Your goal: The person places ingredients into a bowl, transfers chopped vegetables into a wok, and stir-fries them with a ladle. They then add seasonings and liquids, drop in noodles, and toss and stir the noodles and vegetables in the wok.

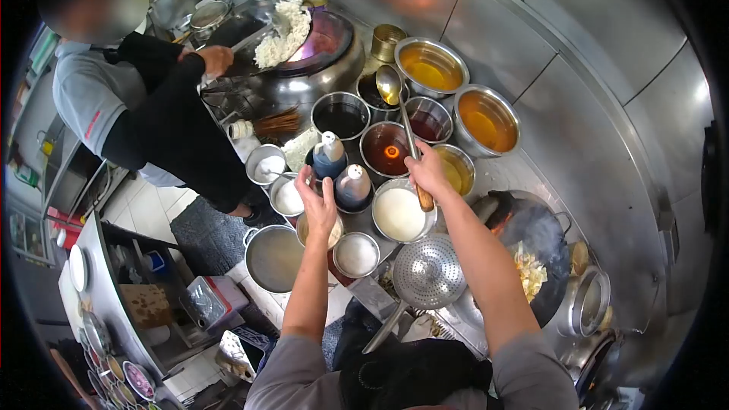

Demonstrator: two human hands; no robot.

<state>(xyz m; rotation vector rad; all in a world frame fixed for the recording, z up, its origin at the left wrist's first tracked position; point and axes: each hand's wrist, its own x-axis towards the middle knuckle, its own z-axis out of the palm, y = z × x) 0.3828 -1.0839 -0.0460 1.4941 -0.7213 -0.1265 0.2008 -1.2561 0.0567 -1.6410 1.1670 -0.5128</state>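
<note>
My right hand (427, 171) is wrapped round the wooden-ended handle of a long metal ladle (412, 137). The ladle's bowl lies over the pots of dark sauce. My left hand (317, 201) is raised with its fingers apart, beside two squeeze bottles: one with blue-black contents (329, 158) and one with brown contents (354, 186). Just below my right hand is a pot of creamy white liquid (400, 213). A pot of red-brown liquid (383, 149) sits between my hands. Bowls of white powder (356, 254) stand near my left wrist.
A smoking wok (543, 258) with food is at the right, beyond my right forearm. A perforated strainer (430, 272) lies between my arms. At the upper left a co-worker (114, 106) tosses rice (285, 34) over another wok (326, 38). Oil bowls (487, 120) line the steel wall.
</note>
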